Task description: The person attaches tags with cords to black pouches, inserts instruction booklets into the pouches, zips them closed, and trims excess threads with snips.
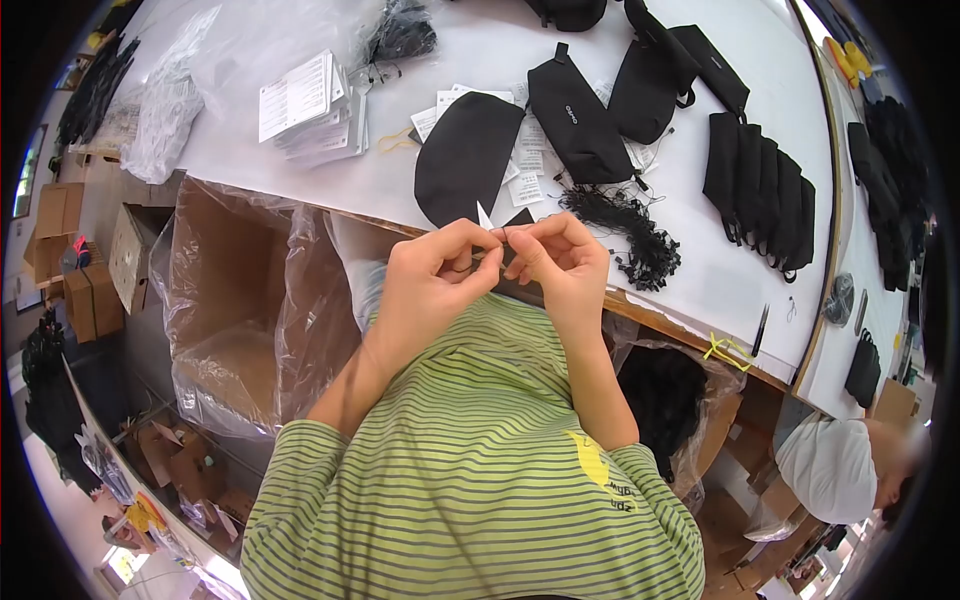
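My left hand (445, 265) is closed in a pinch at the table's front edge. A pointed corner of a white paper tag (485, 217) sticks up at its fingertips; the rest of the tag is hidden. My right hand (562, 262) is pinched close beside it, and a thin dark string (503, 232) shows between the two sets of fingertips. Just beyond lies a black rounded fabric piece (465, 155) on white printed tags (527, 188). A black zip pouch (578, 115) with small white lettering lies to its right. Near my right hand is a tangled heap of black tag strings (635, 230).
A stack of white printed cards (300, 97) stands at the back left. Black pouches (762, 190) lie in a row at right, near dark snips (761, 330) and a yellow ribbon (728, 350). A plastic-lined carton (225, 310) is at left; another person (830, 468) is at lower right.
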Demonstrator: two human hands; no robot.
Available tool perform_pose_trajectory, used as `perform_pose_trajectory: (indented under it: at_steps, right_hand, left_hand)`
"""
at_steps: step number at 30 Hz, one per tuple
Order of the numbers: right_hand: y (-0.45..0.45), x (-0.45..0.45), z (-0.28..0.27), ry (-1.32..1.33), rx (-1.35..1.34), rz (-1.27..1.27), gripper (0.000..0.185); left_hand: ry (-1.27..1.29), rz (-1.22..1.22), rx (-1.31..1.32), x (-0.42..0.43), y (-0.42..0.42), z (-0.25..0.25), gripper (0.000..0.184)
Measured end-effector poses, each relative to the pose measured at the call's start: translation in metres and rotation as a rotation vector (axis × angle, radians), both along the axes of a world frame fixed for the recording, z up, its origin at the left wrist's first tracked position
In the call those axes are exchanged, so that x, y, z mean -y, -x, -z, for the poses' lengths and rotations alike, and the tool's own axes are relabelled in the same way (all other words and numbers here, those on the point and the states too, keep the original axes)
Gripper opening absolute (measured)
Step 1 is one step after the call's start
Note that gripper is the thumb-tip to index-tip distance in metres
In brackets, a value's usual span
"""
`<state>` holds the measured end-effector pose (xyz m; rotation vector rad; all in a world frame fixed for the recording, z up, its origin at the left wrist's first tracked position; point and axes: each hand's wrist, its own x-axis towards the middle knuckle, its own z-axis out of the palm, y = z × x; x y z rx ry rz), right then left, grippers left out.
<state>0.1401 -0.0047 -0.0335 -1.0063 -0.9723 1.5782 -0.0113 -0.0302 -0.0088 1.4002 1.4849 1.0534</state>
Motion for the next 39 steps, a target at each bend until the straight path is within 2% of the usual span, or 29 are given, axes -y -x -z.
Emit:
perform_pose_trajectory:
  at_steps: [6, 9, 12, 13, 15, 18, 21, 25, 28, 31, 38, 39]
  right_hand:
    - [0.003, 0.003, 0.003, 0.028, -0.032, 0.008, 0.013]
    - [0.001, 0.002, 0.005, 0.013, -0.013, -0.004, 0.013]
    - [-0.004, -0.003, 0.004, 0.018, -0.076, 0.057, 0.013]
    - [-0.007, -0.003, 0.003, 0.015, -0.082, 0.070, 0.013]
    - [-0.011, -0.004, -0.001, 0.002, -0.096, 0.091, 0.014]
    - [-0.019, 0.004, -0.007, -0.060, -0.026, 0.065, 0.012]
    - [-0.033, 0.014, -0.014, -0.063, 0.033, 0.076, 0.010]
    - [-0.051, 0.025, -0.002, -0.117, 0.024, 0.045, 0.010]
    - [-0.057, 0.031, 0.002, -0.135, 0.065, -0.006, 0.010]
    - [-0.061, 0.033, 0.006, -0.113, 0.072, -0.003, 0.010]
    - [-0.071, 0.032, 0.009, -0.081, 0.081, 0.023, 0.009]
    - [-0.072, 0.031, 0.009, -0.068, 0.132, -0.007, 0.009]
  left_hand:
    - [-0.047, -0.009, 0.009, 0.001, -0.001, 0.004, 0.007]
    - [0.012, 0.033, -0.024, -0.002, 0.001, 0.000, 0.007]
    - [-0.152, 0.255, -0.097, -0.034, 0.011, -0.009, 0.005]
    - [-0.081, 0.393, -0.123, -0.051, 0.019, -0.013, 0.014]
    - [-0.223, 0.502, -0.348, -0.090, 0.026, 0.007, 0.035]
    - [-0.270, 0.796, -0.718, -0.131, 0.026, 0.038, 0.054]
    - [-0.415, 0.957, -0.985, -0.145, 0.025, 0.040, 0.060]
    - [-0.490, 0.952, -1.090, -0.149, 0.027, 0.045, 0.062]
    - [-0.538, 0.905, -0.972, -0.145, 0.031, 0.050, 0.051]
    - [-0.671, 0.754, -0.889, -0.143, 0.035, 0.055, 0.041]
    - [-0.790, 0.492, -0.652, -0.115, 0.074, 0.047, 0.030]
    - [-0.740, 0.463, -0.654, -0.107, 0.077, 0.048, 0.029]
